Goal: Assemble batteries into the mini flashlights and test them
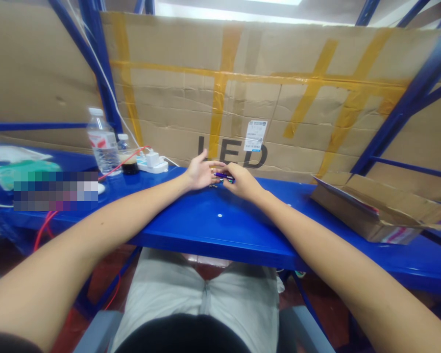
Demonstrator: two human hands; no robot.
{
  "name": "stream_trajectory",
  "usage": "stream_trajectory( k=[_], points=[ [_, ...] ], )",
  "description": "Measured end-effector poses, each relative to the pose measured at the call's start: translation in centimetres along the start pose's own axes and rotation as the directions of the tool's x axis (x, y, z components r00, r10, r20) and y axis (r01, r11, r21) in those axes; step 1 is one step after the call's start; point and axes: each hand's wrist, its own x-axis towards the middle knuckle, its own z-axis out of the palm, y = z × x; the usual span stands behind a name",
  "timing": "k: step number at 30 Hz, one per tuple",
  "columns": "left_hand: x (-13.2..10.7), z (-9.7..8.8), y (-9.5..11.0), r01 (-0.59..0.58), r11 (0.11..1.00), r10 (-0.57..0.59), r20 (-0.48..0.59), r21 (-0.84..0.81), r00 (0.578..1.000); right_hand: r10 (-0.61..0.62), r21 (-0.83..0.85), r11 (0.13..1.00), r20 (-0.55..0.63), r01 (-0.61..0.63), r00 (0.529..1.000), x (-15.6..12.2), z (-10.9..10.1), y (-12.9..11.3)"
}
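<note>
Above the far part of the blue table (191, 220), my two hands are close together. The fingers of my right hand (244, 182) are closed on a slim purple pen (224, 176), whose tip points left toward my other palm. A small green bit shows just under the pen, too blurred to name. My left hand (199, 171) is turned palm inward, thumb up and fingers apart, stretched toward the pen; whether it touches it I cannot tell. Small shiny pieces (213, 186) lie on the table below the hands. Nearer me lies a small white round piece (220, 215).
To the left stand a water bottle (103, 142), a smaller bottle with dark liquid (128, 159) and a white power strip (158, 166) with a red cable. An open cardboard box (367, 211) sits at right. Large taped cardboard (176, 108) forms the back, between blue frame posts.
</note>
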Motion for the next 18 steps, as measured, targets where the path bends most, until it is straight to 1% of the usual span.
stream_trajectory(
  k=[7, 11, 18],
  points=[
    [0.11, -0.21, -0.12, -0.010, 1.000, 0.010, -0.005, -0.014, 1.000, -0.049, -0.006, 0.999, 0.030, 0.049, 0.998, 0.17, -0.30, -0.03],
    [0.03, -0.20, -0.04, 0.001, 0.999, -0.002, -0.014, -0.033, 1.000, -0.034, -0.036, 0.999, 0.049, 0.036, 0.998, 0.26, -0.39, -0.13],
    [0.03, 0.00, 0.11, -0.009, 0.999, 0.010, 0.001, -0.052, 1.000, -0.005, -0.052, 0.999, 0.012, 0.006, 1.000, 0.28, -0.06, 0.12]
  ],
)
